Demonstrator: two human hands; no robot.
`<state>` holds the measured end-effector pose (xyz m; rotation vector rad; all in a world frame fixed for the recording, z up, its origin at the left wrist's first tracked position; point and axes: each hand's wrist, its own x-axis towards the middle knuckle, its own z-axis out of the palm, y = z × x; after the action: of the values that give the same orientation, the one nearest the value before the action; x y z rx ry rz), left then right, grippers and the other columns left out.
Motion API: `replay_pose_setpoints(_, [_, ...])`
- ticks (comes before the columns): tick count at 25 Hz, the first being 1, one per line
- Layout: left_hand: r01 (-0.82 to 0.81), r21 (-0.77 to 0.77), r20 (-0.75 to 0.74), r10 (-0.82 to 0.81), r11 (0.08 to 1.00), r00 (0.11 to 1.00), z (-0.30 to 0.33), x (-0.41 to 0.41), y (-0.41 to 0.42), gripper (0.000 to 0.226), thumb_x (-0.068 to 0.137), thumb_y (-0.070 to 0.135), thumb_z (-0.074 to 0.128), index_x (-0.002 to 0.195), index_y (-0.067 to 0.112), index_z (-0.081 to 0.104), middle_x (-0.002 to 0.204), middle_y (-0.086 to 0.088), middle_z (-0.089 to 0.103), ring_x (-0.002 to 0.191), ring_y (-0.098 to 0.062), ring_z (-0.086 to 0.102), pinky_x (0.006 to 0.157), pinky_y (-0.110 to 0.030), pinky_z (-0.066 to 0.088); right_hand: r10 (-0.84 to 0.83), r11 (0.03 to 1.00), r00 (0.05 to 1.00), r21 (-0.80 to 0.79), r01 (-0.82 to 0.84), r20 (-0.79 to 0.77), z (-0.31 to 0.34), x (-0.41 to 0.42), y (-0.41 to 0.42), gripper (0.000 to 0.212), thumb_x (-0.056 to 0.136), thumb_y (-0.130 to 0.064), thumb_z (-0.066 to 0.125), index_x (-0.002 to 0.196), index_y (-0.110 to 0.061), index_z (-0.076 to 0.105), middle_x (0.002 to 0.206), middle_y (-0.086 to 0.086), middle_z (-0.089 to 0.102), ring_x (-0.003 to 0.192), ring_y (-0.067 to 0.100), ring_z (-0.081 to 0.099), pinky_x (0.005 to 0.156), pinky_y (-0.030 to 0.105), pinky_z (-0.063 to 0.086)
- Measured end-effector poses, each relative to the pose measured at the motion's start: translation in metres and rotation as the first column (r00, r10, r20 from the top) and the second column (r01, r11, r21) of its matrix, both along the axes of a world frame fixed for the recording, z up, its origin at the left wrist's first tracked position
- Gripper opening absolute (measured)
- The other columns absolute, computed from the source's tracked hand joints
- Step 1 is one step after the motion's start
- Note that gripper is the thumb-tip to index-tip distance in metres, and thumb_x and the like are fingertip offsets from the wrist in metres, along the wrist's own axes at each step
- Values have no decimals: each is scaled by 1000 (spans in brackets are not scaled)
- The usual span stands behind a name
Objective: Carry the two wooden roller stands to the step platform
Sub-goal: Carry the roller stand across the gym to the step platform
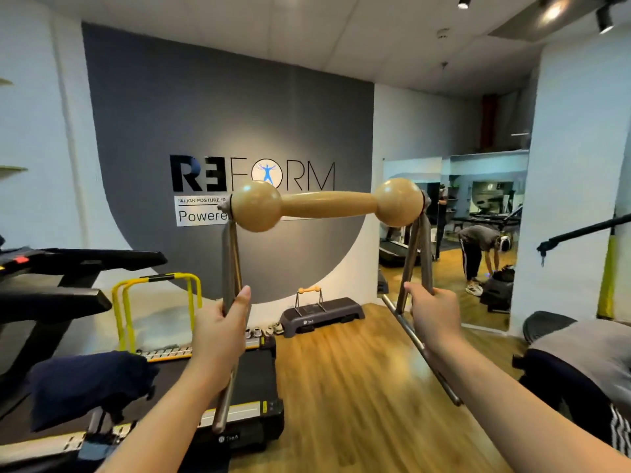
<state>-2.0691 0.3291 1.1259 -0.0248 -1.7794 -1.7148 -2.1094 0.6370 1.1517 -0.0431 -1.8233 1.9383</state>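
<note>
Gym room, glossy wood-plank floor point(358, 387), grey wall with lettering. Left: black treadmill point(252, 380), yellow tubular hurdles point(157, 295). Left hand point(218, 331) and right hand point(433, 317) each grasp a metal leg of raised wooden roller stand point(327, 204), smooth, ball-ended. Far centre: second roller stand point(309, 297) on grey step platform point(321, 314). Right: mirror point(454, 240)

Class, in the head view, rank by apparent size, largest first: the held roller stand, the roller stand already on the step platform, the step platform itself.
1. Held roller stand, though nearness to the camera inflates it.
2. Step platform.
3. Far roller stand.
The two stands look like the same model, so their true sizes cannot be ranked.
</note>
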Motion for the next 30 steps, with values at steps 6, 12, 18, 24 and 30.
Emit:
replay_pose_setpoints(6, [16,-1,-39,-16,1000,999,2,-175,6,53,102,44,62,63,12,48,48,-7,38,36,-17,36,37,-26,31,-32,999,999,-3,33,35,4,-182,10,41,88,-32,66,49,-18,62,42,-8,49,48,15,49,59,35,42])
replay_pose_setpoints(12, [6,56,2,-6,998,1000,23,-348,6,49,102,43,61,66,13,49,44,4,38,36,-13,34,36,-23,30,-72,997,996,-31,74,51,21,-373,5,25,90,-35,68,86,-10,63,83,7,66,81,27,63,72,41,51])
replay_pose_setpoints(18, [34,109,53,-40,993,998,4,-519,-1,44,103,40,62,68,14,50,45,6,37,36,-10,33,37,-24,28,-45,998,997,-50,48,63,1,-552,-6,26,89,-30,67,103,-9,60,90,6,63,83,24,63,60,32,45])
replay_pose_setpoints(24, [45,148,103,-61,988,993,-6,-720,-48,43,101,40,64,70,14,48,46,4,35,36,-12,29,41,-25,24,-71,996,993,-49,76,97,-10,-739,-48,22,90,-27,66,82,-9,57,73,6,53,66,25,51,48,28,38])
replay_pose_setpoints(30, [177,140,116,-194,974,974,8,-901,-81,38,104,26,60,68,17,49,49,3,37,41,-16,29,44,-27,24,-157,983,980,-82,167,120,2,-904,-78,28,91,-22,70,72,-6,59,61,4,57,51,16,52,29,15,31])
